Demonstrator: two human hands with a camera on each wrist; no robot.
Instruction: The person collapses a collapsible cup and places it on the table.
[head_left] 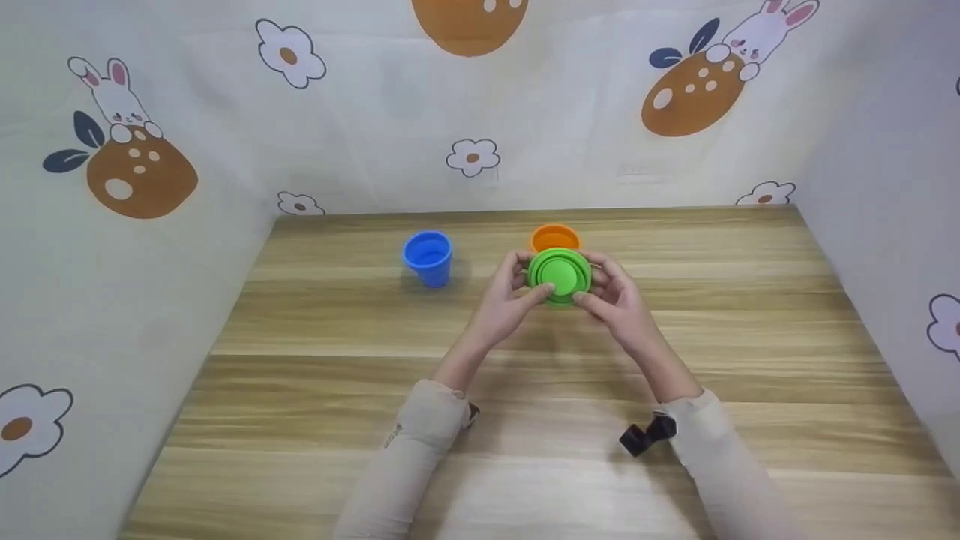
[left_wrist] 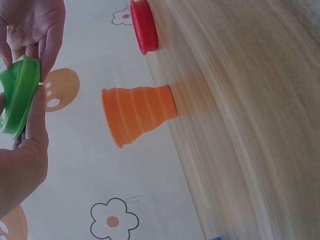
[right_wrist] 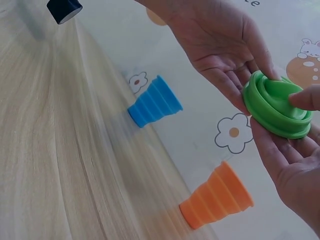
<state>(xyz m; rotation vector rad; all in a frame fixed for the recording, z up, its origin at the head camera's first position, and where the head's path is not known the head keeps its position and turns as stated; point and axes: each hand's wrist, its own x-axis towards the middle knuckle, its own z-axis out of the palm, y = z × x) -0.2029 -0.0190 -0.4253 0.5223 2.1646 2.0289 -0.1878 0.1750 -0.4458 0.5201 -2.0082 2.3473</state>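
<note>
Green was the folded cup (head_left: 559, 277), which the two hands held above the bench (head_left: 337, 337), at the near side of the orange cup (head_left: 555, 238), covering part of it. The left hand (head_left: 506, 301) and the right hand (head_left: 620, 301) came from the near side, the forearms drawing closer toward the cup. The fingers of both hands gripped its rim; the left thumb lay upon the ringed face, the right thumb at the near edge. This round face was turned up and back to the person, its broad width running from hand to hand. Left of the orange cup the blue cup (head_left: 429, 259) stood upright; right of it was a red round piece (left_wrist: 144, 27). On the wall (right_wrist: 195, 135), letters (right_wrist: 252, 3) like "re" were cut by the right wrist view's upper edge.
</note>
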